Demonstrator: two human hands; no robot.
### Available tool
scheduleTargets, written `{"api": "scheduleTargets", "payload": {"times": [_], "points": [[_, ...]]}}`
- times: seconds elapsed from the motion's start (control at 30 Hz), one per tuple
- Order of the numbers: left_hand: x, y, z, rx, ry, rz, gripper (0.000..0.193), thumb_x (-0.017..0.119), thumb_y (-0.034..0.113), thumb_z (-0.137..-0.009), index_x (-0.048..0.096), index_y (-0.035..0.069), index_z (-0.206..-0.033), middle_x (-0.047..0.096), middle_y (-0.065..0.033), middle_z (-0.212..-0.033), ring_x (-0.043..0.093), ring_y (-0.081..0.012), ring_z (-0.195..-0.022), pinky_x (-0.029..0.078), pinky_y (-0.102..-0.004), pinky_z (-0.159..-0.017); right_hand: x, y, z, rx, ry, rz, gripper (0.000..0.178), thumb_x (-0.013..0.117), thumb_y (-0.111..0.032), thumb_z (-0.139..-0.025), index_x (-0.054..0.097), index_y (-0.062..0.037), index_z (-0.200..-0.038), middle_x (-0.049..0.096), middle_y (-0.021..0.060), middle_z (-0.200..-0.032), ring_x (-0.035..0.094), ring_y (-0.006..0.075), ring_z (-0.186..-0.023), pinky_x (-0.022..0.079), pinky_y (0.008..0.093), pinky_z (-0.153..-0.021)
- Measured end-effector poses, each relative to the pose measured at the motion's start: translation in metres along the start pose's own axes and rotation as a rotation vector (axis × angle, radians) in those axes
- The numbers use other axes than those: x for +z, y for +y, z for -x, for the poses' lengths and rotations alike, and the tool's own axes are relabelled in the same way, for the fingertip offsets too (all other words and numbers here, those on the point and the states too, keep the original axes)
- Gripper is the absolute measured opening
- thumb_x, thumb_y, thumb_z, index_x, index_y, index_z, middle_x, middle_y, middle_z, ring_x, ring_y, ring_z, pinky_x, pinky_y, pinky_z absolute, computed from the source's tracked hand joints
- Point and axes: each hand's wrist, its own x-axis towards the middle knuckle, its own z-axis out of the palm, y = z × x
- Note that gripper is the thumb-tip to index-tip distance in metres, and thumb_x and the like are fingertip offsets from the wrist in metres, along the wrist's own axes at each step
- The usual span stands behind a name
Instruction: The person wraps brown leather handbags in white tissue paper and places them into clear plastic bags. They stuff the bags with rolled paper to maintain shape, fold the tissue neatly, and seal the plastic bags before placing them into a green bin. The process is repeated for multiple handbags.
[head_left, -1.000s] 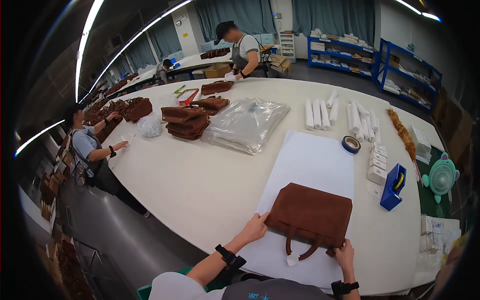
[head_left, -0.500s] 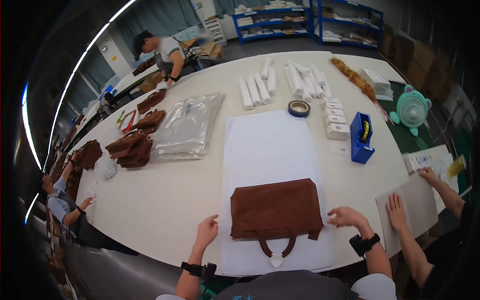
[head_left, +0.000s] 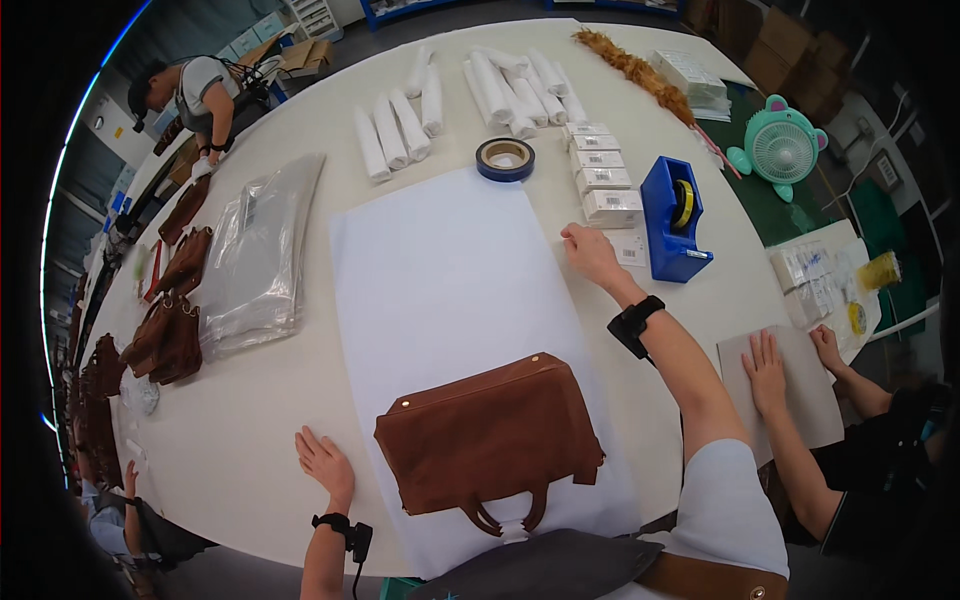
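A brown handbag (head_left: 485, 435) lies flat on a sheet of white paper (head_left: 440, 270), its two handles toward me. My left hand (head_left: 325, 468) is left of the bag, over the tabletop, fingers spread and holding nothing. Beyond the bag, my right hand (head_left: 592, 252) reaches over the paper's right edge, close to a small white label (head_left: 628, 248) and stacked small white boxes (head_left: 612, 207). Its fingers are bent, and the fingertips' undersides are hidden, so whether it holds anything cannot be seen. Neither hand touches the bag.
A roll of tape (head_left: 505, 160) sits at the paper's far edge, and a blue tape dispenser (head_left: 672, 225) stands right of the boxes. White rolls (head_left: 400, 130) lie farther back. Clear plastic bags (head_left: 262, 255) and brown bags (head_left: 165, 335) are at left. Another person's hand (head_left: 765, 375) rests on grey board at right.
My right hand has moved from beside the bag forward toward the boxes. My left hand has opened its fingers and lies farther from the bag. The whole view has swung to the right.
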Motion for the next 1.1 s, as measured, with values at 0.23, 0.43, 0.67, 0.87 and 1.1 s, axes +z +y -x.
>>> {"api": "scheduleTargets", "payload": {"times": [0.23,0.43,0.67,0.87,1.1], "points": [[-0.001,-0.002,-0.003,-0.003,-0.006,-0.019,0.046,0.032,0.023,-0.093,0.029,0.002,-0.135,0.025,-0.0196,-0.140,0.023,-0.0327,-0.129,0.013,-0.0458,-0.105,0.015,-0.032,-0.079,-0.055,-0.024,-0.106,0.013,0.054,-0.010,-0.077,0.062,-0.0054,-0.086,0.061,0.0180,-0.083,0.058,0.0355,-0.082,0.047,0.0429,-0.072],[-0.001,-0.006,0.003,0.023,-0.021,-0.040,0.047,0.034,0.019,-0.092,0.028,0.001,-0.135,0.025,-0.0208,-0.139,0.023,-0.0331,-0.129,0.014,-0.0440,-0.105,0.056,-0.057,-0.221,-0.292,0.336,0.148,0.027,0.054,-0.008,-0.075,0.066,-0.0141,-0.099,0.064,0.0152,-0.083,0.058,0.0324,-0.088,0.042,0.0425,-0.088],[-0.013,0.001,-0.002,0.018,0.008,0.028,0.051,0.043,0.018,-0.085,0.031,-0.002,-0.131,0.027,-0.0237,-0.136,0.023,-0.0366,-0.127,0.013,-0.0511,-0.103,0.068,-0.001,-0.282,-0.177,0.083,0.188,0.042,0.055,-0.004,-0.073,0.055,-0.0031,-0.115,0.056,0.0263,-0.100,0.052,0.0392,-0.099,0.042,0.0409,-0.087],[-0.006,-0.003,0.007,0.022,0.045,0.076,0.051,0.045,0.020,-0.084,0.034,-0.001,-0.129,0.029,-0.0237,-0.134,0.025,-0.0361,-0.126,0.015,-0.0520,-0.102,-0.017,-0.080,-0.183,-0.276,0.397,-0.276,0.026,0.061,-0.015,-0.081,0.057,-0.0045,-0.105,0.056,0.0149,-0.091,0.054,0.0234,-0.081,0.044,0.0327,-0.070],[0.005,-0.001,0.001,0.039,0.123,0.121,0.050,0.047,0.022,-0.083,0.037,-0.001,-0.127,0.032,-0.0226,-0.132,0.026,-0.0350,-0.126,0.015,-0.0519,-0.102,-0.074,-0.100,0.013,0.135,-0.178,-1.131,0.016,0.059,-0.013,-0.084,0.045,-0.0097,-0.092,0.050,0.0018,-0.080,0.055,0.0115,-0.073,0.055,0.0331,-0.069]]}}
